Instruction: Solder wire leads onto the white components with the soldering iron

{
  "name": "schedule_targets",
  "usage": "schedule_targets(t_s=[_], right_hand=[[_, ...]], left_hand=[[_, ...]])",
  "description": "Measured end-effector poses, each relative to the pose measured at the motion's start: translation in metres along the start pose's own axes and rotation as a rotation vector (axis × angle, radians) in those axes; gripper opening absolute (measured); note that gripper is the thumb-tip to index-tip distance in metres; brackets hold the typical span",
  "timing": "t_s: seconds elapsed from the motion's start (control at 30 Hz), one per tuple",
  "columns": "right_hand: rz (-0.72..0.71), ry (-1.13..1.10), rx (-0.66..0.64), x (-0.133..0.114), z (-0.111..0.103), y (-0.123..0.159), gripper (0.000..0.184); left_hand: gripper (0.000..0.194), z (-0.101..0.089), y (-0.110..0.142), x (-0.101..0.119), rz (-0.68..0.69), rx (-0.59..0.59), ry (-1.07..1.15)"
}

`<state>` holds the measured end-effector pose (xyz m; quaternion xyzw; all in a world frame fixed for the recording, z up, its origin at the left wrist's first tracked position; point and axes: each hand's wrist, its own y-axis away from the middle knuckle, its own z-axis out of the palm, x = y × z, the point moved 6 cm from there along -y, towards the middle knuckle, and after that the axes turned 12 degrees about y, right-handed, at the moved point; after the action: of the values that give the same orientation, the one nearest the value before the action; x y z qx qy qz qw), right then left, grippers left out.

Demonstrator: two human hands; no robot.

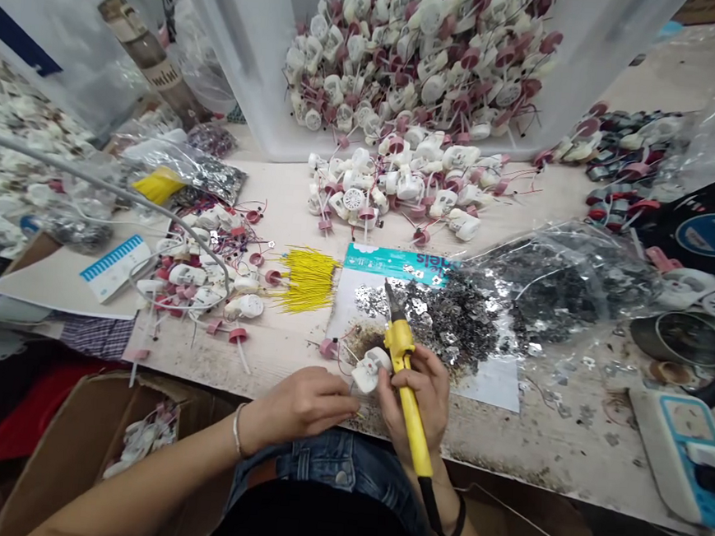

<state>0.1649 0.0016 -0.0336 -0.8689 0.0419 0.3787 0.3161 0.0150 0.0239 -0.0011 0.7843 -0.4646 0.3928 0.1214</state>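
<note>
My left hand reaches in from the lower left, its fingertips holding a small white plastic part with thin wires attached. My right hand grips a yellow-handled soldering iron, whose dark tip points away from me over a heap of silver metal flakes. The iron's black cord runs down past my right wrist. The white part sits just beside the iron's handle, between both hands. A bundle of yellow wires lies left of the flakes.
Loose white parts with pink caps lie on the stained wooden bench, and more fill a clear plastic bin. A bag of flakes lies right. A cardboard box sits below the bench edge, and a power strip is at right.
</note>
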Motion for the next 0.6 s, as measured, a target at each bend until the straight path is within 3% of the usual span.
schedule_targets(t_s=[0.1, 0.17, 0.23, 0.37, 0.47, 0.6], right_hand=[[-0.047, -0.038, -0.040, -0.002, 0.003, 0.002, 0.016], [-0.036, -0.070, -0.057, -0.003, 0.002, 0.003, 0.019], [0.005, -0.113, -0.070, -0.004, 0.002, 0.004, 0.026], [0.059, -0.140, -0.032, -0.008, 0.001, 0.006, 0.020], [-0.006, -0.151, -0.016, -0.013, 0.001, 0.008, 0.023], [-0.069, -0.191, -0.111, -0.019, 0.001, 0.010, 0.018]], left_hand=[[0.017, -0.001, -0.005, -0.019, -0.187, 0.312, 0.244], [0.013, 0.000, -0.006, -0.028, -0.273, 0.427, 0.294], [0.012, 0.002, -0.007, -0.031, -0.288, 0.434, 0.286], [0.015, 0.003, -0.008, -0.029, -0.323, 0.380, 0.280], [0.014, 0.002, -0.008, -0.028, -0.390, 0.366, 0.315], [0.014, 0.004, -0.004, -0.026, -0.447, 0.332, 0.301]])
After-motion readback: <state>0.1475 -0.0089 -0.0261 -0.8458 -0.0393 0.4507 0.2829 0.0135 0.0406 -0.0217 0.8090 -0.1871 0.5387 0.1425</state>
